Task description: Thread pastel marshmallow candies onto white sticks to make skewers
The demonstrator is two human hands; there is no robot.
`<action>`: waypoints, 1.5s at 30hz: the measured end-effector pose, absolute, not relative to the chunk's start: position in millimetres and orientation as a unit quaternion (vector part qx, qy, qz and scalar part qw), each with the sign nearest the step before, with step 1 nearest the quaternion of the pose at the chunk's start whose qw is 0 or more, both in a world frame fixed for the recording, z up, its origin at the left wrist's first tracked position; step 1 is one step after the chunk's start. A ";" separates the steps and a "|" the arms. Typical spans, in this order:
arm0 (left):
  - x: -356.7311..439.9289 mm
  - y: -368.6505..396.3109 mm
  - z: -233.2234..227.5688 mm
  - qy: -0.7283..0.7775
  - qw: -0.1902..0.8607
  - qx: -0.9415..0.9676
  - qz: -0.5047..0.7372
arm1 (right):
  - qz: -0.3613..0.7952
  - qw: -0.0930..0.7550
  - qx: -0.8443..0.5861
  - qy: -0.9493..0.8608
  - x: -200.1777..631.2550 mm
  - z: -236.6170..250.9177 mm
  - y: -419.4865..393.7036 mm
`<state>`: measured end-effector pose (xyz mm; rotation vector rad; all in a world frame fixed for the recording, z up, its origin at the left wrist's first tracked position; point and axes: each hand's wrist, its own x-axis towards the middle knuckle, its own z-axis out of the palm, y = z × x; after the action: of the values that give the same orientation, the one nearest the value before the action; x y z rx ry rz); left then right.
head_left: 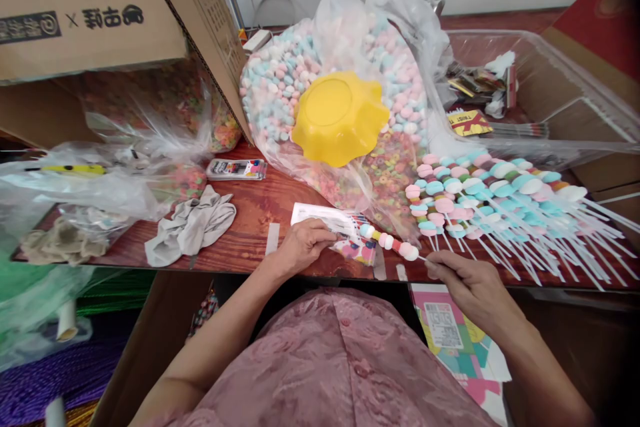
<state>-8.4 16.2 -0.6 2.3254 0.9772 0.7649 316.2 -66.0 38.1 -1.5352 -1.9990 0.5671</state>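
Observation:
My right hand (pixel 467 275) is closed on the thin white stick of a candy skewer (pixel 387 240), threaded with pastel marshmallows and coloured rings. The skewer points left, its far end at a small printed plastic bag (pixel 356 251); whether the tip is inside the bag I cannot tell. My left hand (pixel 306 244) pinches the left edge of that bag between thumb and fingers. Just behind it lies a white-and-printed stack of bags (pixel 320 212). To the right, a pile of finished-looking skewers (pixel 495 193) rests with its white sticks toward the front edge.
A yellow wavy bowl (pixel 340 117) sits upside down on a big bag of marshmallows (pixel 280 67) and rings. At left stand a cardboard box (pixel 100 20) and grey gloves (pixel 193 223). A clear plastic bin (pixel 550 73) holds packets at the back right.

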 end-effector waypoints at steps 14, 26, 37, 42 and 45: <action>-5.8 16.2 3.7 0.390 0.290 0.831 0.270 | 0.183 0.364 -0.560 -0.721 318.8 46.8 -84.5; -5.6 13.5 1.0 0.387 0.266 0.847 0.251 | -0.016 0.250 -0.489 -0.835 312.1 42.3 -82.9; -6.2 12.3 2.4 0.339 0.239 0.873 0.255 | 0.098 0.259 -0.469 -0.839 291.5 42.3 -54.4; -4.4 14.8 11.3 0.340 0.151 0.902 0.219 | 0.072 0.304 -0.421 -0.851 283.9 44.3 -47.2; -1.2 16.3 20.9 0.337 0.129 0.912 0.197 | 0.054 0.328 -0.408 -0.850 281.2 46.2 -45.4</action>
<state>-1.2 16.3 20.9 2.6497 0.9790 0.5718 281.2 -45.4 46.2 -1.0686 -2.2263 0.1408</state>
